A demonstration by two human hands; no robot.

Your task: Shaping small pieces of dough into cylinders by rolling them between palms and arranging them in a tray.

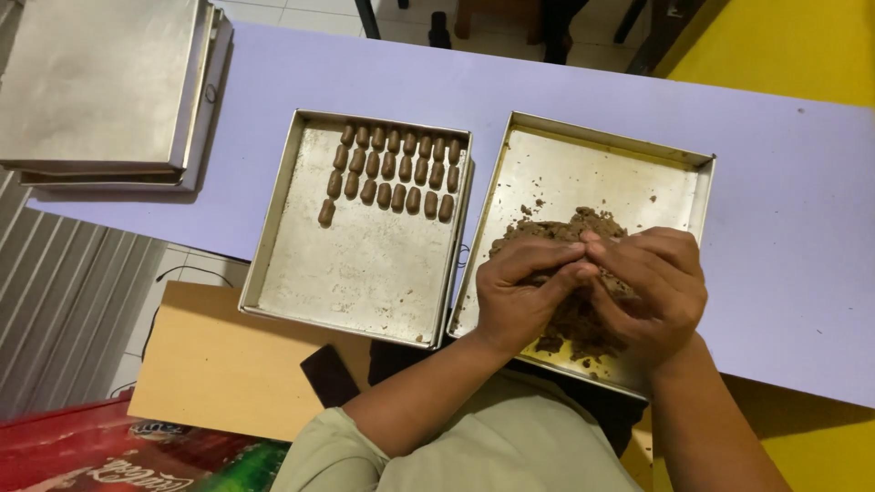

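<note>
Right now both hands meet over the right-hand metal tray [547,150], fingers curled inward and pressed together around a small bit of brown dough [567,271] pinched between the fingertips. The left hand [521,293] sits at about nine o'clock of the pinch, the right hand [654,290] at three o'clock, and their fingertips touch each other above the dough heap [565,228]. That crumbly brown heap lies in the near half of the tray, partly hidden beneath the hands, with loose crumbs scattered toward twelve o'clock and at six o'clock near the tray's front rim.

Just beside it, at nine o'clock, stands a second metal tray [365,273], its rim touching or nearly touching the first. Rows of small brown shaped pieces [394,169] lie across its far end, at twelve o'clock, and a single piece [325,212] starts a fourth row at the left. The nearer part of that tray is bare metal.

Both trays rest on a pale lilac bench [775,210]. Well apart, at ten o'clock, a stack of upturned metal trays [100,82] sits on the bench's far left corner. A tan board [219,364] juts out under the bench edge at seven o'clock.
</note>
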